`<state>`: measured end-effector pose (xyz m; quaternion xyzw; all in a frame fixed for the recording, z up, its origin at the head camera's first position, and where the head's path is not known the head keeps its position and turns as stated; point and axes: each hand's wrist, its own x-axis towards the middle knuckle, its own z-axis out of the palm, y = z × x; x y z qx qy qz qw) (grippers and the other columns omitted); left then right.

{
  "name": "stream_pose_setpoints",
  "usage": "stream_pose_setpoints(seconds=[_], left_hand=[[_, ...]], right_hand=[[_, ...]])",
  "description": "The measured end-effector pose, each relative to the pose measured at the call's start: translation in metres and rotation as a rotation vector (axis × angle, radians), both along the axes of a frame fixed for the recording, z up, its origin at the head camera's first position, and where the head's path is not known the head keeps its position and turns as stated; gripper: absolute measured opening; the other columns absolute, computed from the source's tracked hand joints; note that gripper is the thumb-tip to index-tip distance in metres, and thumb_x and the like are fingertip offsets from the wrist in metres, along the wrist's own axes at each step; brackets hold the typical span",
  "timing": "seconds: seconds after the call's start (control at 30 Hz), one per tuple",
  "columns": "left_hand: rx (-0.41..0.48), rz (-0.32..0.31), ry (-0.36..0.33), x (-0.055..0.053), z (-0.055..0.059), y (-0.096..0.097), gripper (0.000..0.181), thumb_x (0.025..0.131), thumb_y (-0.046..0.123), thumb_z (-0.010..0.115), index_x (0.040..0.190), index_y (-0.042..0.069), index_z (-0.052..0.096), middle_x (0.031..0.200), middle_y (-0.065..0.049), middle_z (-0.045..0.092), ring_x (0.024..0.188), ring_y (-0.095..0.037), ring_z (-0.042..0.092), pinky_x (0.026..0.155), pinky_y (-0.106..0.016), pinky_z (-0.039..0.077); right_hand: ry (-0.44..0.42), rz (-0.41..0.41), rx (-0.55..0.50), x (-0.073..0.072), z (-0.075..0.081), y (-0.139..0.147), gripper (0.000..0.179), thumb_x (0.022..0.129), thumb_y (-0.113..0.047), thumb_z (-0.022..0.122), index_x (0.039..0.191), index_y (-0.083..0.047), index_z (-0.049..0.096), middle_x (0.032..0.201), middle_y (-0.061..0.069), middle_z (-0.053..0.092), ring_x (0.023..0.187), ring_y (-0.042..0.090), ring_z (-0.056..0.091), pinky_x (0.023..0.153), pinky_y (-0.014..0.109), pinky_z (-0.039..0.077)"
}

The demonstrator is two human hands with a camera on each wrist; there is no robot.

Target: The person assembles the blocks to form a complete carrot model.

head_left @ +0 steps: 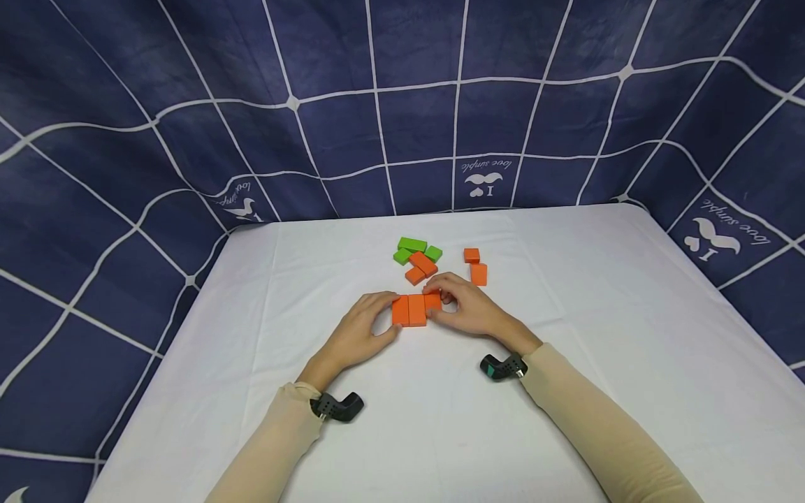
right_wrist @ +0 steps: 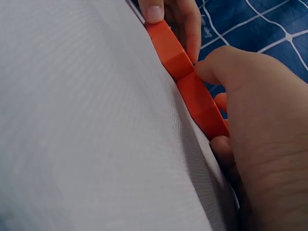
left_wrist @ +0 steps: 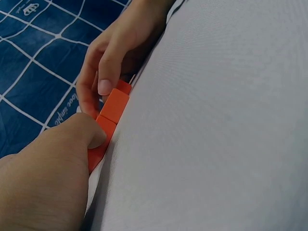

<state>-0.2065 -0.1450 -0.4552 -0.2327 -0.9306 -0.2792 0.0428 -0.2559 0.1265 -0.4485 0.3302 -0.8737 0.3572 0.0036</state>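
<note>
Three orange blocks lie side by side in a row on the white table: a left block (head_left: 400,311), a middle block (head_left: 417,311) and a right block (head_left: 432,302). With thumb and fingers at its near and far ends, my left hand (head_left: 355,334) pinches the left block. My right hand (head_left: 468,307) grips the right block between thumb and forefinger, covering part of it. The left wrist view shows the left thumb (left_wrist: 96,137) against an orange side. In the right wrist view, the right thumb (right_wrist: 214,67) is close to the row.
Behind the row sit a long green block (head_left: 412,244), small green blocks (head_left: 402,256) and two orange blocks, one larger (head_left: 423,263). Farther right are a small orange block (head_left: 472,256) and another orange block (head_left: 479,274). A dark blue checked cloth (head_left: 415,126) hangs behind the table (head_left: 629,314).
</note>
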Motion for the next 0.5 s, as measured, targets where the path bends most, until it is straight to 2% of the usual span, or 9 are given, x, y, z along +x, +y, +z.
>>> stream_pose_setpoints(seconds=[0.33,0.5], left_hand=[[0.001,0.007,-0.013,0.0011,-0.0001,0.0009,0.056,0.096,0.034,0.070,0.147,0.014,0.056,0.151,-0.003,0.054,0.143,-0.022,0.046,0.122,-0.044,0.037],[0.009,0.008,-0.002,0.0020,-0.0005,0.0008,0.056,0.095,0.033,0.071,0.146,0.013,0.057,0.150,-0.004,0.055,0.142,-0.023,0.047,0.121,-0.045,0.038]], right_hand=[[0.022,-0.012,-0.030,-0.0020,-0.0019,0.0013,0.040,0.090,-0.033,0.079,0.126,-0.019,0.067,0.127,-0.004,0.064,0.094,0.011,0.057,0.086,0.029,0.053],[0.029,0.008,-0.021,-0.0002,-0.0015,0.0017,0.039,0.089,-0.032,0.080,0.124,-0.021,0.069,0.124,-0.005,0.064,0.094,0.012,0.057,0.084,0.029,0.052]])
